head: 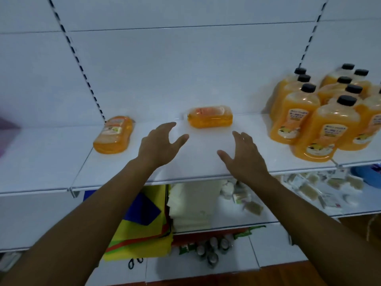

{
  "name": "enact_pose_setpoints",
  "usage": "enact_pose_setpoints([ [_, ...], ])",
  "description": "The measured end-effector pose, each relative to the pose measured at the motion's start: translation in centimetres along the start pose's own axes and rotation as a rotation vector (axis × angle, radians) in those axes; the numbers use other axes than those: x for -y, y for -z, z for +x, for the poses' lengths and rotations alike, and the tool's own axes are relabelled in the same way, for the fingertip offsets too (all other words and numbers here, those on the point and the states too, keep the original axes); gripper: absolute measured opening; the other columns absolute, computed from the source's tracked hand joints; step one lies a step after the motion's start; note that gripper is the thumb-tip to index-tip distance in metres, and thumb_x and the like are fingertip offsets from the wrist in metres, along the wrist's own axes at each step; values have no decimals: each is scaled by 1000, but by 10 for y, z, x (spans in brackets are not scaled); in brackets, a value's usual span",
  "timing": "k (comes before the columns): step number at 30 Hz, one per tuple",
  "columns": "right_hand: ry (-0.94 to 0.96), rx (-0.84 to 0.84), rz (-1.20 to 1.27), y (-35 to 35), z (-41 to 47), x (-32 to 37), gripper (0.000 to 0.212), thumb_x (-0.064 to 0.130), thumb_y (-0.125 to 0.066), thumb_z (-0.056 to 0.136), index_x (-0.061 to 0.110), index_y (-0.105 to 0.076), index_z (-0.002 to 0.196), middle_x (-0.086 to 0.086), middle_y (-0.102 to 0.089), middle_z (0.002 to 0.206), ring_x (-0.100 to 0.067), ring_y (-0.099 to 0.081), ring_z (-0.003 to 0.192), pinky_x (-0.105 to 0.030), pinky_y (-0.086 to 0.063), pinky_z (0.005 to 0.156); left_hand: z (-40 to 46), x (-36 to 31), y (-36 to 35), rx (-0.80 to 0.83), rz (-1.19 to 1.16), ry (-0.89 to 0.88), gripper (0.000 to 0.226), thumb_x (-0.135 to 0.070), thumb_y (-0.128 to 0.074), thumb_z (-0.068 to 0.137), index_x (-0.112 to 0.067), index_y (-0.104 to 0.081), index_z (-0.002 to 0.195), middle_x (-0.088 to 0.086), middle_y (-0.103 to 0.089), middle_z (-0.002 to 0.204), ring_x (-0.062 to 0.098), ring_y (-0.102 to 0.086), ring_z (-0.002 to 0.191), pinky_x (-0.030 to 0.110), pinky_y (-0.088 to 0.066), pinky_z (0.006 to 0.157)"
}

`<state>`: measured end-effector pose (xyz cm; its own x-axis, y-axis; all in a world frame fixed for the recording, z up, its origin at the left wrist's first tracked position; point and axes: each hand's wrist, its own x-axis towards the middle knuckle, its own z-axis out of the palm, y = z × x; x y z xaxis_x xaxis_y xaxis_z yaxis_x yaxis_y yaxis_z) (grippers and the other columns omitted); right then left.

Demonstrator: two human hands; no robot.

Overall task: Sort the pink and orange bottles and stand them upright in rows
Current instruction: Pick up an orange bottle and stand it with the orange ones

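Both hands over the white shelf point(206, 166), nothing held. Left hand point(158, 144) grip wide, fingers spread, thumb out; right hand point(244, 159) same, fingers straight and relaxed. They sit either side of the gap in front of the lying orange bottle point(210, 116), near it but not touching. Looks like a two-hand approach: bottle's on its side, long axis across the shelf by the back wall, so one hand per end makes sense to tip it up.

2nd lying bottle point(114, 135) further left, also on its side, cap end pointing back, near the slotted upright point(82, 69). Well apart from the first.

Standing orange group point(321, 112) at right, black caps up, packed in rows = prob the target block. So orange side is mostly done, 2 strays left imo. No pink bottles clearly visible; purple blur at far left edge, can't tell what it is.

Lower shelves: folded cloths point(142, 219), small packets point(309, 186).
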<state>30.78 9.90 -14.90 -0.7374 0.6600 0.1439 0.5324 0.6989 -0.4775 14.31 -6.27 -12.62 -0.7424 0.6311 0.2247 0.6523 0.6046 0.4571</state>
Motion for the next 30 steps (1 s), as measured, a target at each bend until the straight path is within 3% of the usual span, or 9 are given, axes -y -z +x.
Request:
enact_pose_setpoints([
  [11, -13, -37, -22, -22, 103, -14, 81, 44, -61, 90, 19, -16, 152, -13, -16, 158, -36, -25, 142, -50, -33, 108, 83, 17, -45, 93, -112, 38, 76, -55, -57, 89, -21, -28, 150, 1, -35, 155, 22, -38, 138, 46, -33, 112],
  [15, 32, 6, 84, -30, 147, -21, 77, 53, -54, 85, 35, -18, 150, -11, -25, 156, -37, -26, 140, -56, -33, 108, 119, 12, -61, 134, -144, 78, 84, -49, -66, 86, -20, -22, 152, 3, -32, 156, 23, -36, 139, 44, -33, 113],
  [17, 83, 47, 145, -37, 162, -25, 76, 57, -46, 79, 40, -20, 148, -9, -35, 150, -35, -35, 136, -52, -34, 109, 131, 9, -66, 140, -194, 84, 77, -42, -71, 84, -22, -33, 148, 3, -44, 147, 23, -46, 132, 38, -39, 107],
  [19, 101, 45, 201, -40, 167, -24, 73, 39, -58, 82, 36, -26, 148, -14, -40, 142, -35, -44, 126, -47, -41, 101, 139, 8, -71, 131, -242, 75, 66, -37, -75, 81, -25, -45, 139, 1, -54, 136, 21, -53, 123, 30, -42, 99],
  [21, 116, 13, 213, -43, 170, -25, 72, 23, -64, 84, 28, -30, 147, -15, -46, 132, -35, -49, 115, -43, -45, 91, 142, 11, -72, 122, -266, 85, 71, -39, -79, 76, -24, -48, 138, 2, -55, 133, 20, -54, 120, 33, -44, 102],
  [24, 143, 4, 195, -43, 168, -27, 71, 25, -66, 81, 30, -35, 144, -11, -52, 126, -32, -52, 109, -41, -48, 89, 138, 14, -71, 94, -299, 57, 68, -37, -85, 69, -23, -56, 128, 3, -59, 123, 20, -58, 109, 40, -49, 97],
  [27, 89, -17, 212, -38, 148, -19, 70, 26, -68, 80, 26, -38, 143, -15, -48, 125, -36, -54, 108, -43, -49, 90, 122, 15, -67, 64, -316, 12, 64, -38, -85, 68, -21, -59, 124, 2, -62, 117, 19, -61, 101, 37, -52, 90],
  [30, 67, -59, 146, -29, 114, -11, 67, 22, -69, 84, 17, -38, 142, -18, -35, 136, -42, -55, 106, -45, -48, 88, 98, 11, -57, 26, -332, -69, 61, -43, -82, 71, -21, -60, 123, 1, -62, 117, 18, -61, 98, 31, -50, 87],
])
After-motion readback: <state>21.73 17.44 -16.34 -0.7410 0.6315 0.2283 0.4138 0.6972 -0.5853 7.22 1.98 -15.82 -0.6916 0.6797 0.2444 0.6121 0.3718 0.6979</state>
